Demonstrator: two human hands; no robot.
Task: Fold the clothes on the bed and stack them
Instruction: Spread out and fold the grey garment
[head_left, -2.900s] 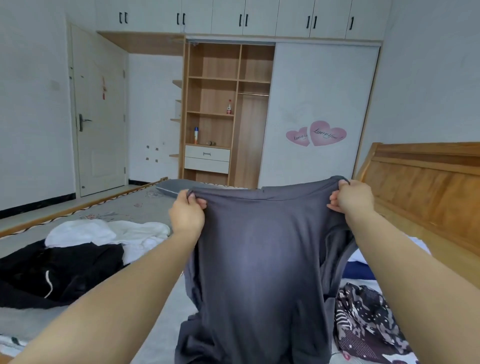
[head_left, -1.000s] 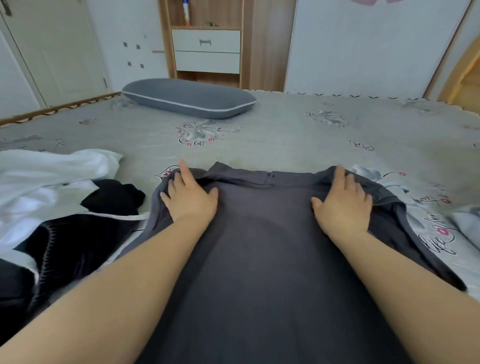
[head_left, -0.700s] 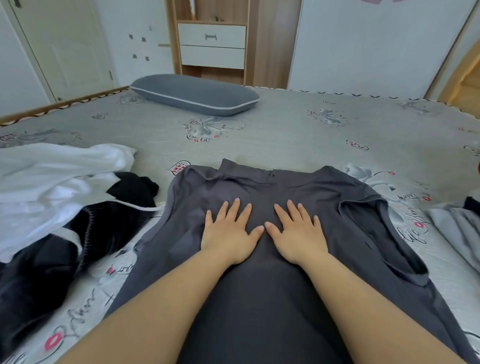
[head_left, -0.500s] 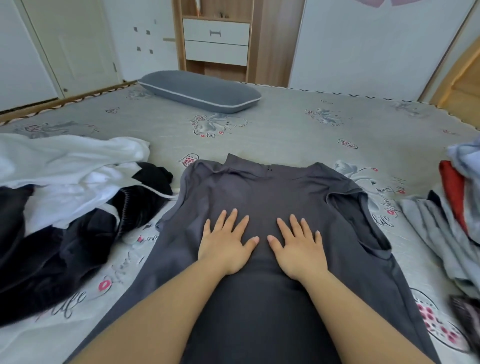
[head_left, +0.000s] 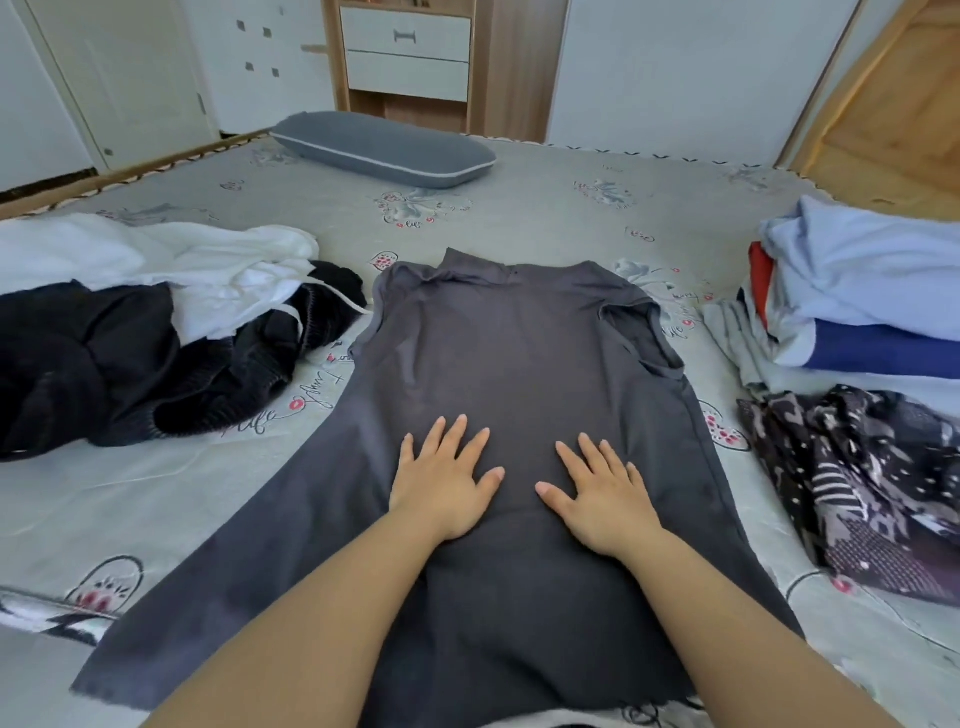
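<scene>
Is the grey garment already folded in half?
No, the grey garment lies spread out flat at full length on the bed, with the left hand and right hand pressed flat on it.

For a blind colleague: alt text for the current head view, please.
Both hands, left hand and right hand, press flat on a dark grey top spread on the bed. Black and white clothes lie left, a clothes pile right.
</scene>
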